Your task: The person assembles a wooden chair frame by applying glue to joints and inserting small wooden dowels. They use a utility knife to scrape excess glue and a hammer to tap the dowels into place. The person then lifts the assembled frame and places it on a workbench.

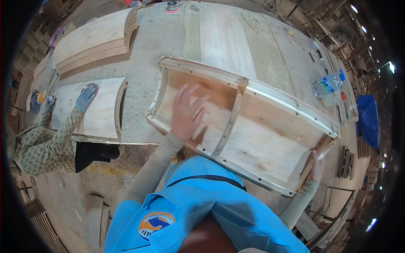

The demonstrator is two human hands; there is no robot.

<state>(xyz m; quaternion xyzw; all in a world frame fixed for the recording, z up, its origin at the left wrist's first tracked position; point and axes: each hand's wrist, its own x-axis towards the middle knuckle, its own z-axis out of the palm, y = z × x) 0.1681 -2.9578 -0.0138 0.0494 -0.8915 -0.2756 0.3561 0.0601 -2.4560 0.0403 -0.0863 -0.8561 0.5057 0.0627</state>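
Observation:
A curved wooden panel (pixel 270 143) lies hollow side up in front of me, tilted across the table's near edge. Pale strips with screw holes run along its rim, and a cross rib (pixel 228 126) divides the hollow. Over the left section is my left hand (pixel 185 111), fingers spread and holding nothing; whether it touches the wood I cannot tell. My right hand (pixel 318 167) grips the panel's right end, its fingers at the end rail and partly hidden.
At left, a co-worker's gloved hand (pixel 86 98) presses a round pad on another curved panel (pixel 67 107). More curved panels (pixel 95 40) stand behind. A sander (pixel 172 6) sits at the far edge. Plastic bottles (pixel 327 85) and hand tools lie at right, near a blue bag (pixel 367 120).

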